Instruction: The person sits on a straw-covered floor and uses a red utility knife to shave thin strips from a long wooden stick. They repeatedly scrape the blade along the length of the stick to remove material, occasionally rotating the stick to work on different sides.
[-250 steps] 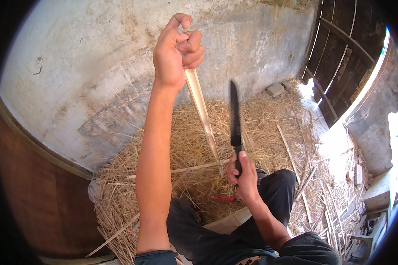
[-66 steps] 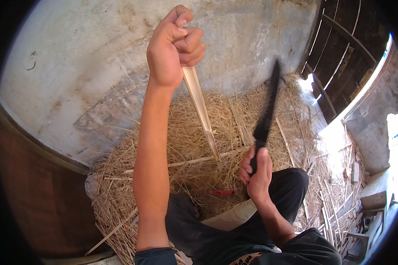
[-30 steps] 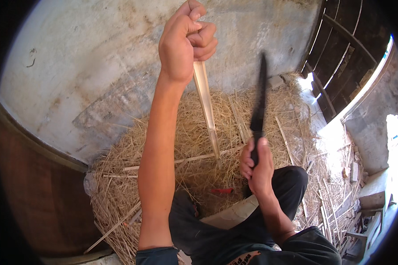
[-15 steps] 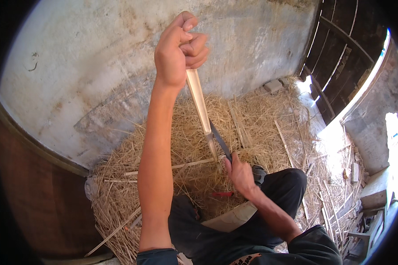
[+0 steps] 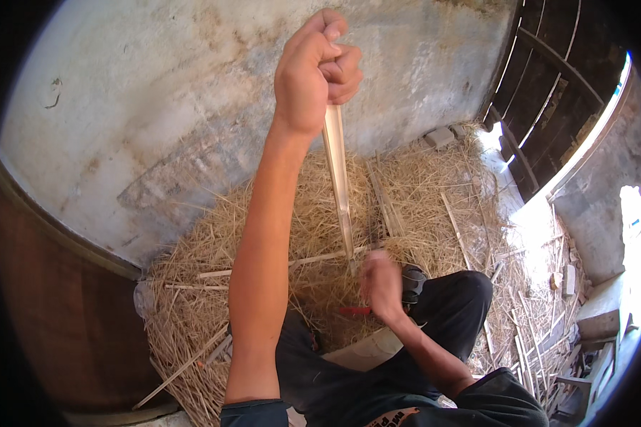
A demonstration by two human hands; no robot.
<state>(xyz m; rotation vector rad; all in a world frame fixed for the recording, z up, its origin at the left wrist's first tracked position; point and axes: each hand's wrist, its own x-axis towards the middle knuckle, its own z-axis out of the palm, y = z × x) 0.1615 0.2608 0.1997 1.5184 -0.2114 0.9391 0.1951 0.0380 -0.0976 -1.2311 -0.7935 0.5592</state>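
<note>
High in front of me, my left hand (image 5: pixel 320 75) is closed round the top of a pale split bamboo strip (image 5: pixel 340 171). The strip hangs down at a slight slant, and its lower end is close to my right hand (image 5: pixel 382 285). That hand is smeared by motion but stays closed on a knife (image 5: pixel 374 231). The dark blade is blurred, pointing up and away beside the strip's lower part. A gap seems to lie between blade and strip. The knife's handle is hidden in my fist.
Straw-like shavings (image 5: pixel 214 242) cover the floor, with several loose strips (image 5: pixel 181 371) among them. A red object (image 5: pixel 355 310) lies between my legs. Beyond stands a stained wall (image 5: pixel 157 107). Brick pieces (image 5: pixel 440 136) sit at its foot; a dark slatted panel (image 5: pixel 541 92) is at right.
My left hand and the bamboo strip have shifted right and slightly up, the strip now more upright. The knife has swung away from the strip and turned more upright.
</note>
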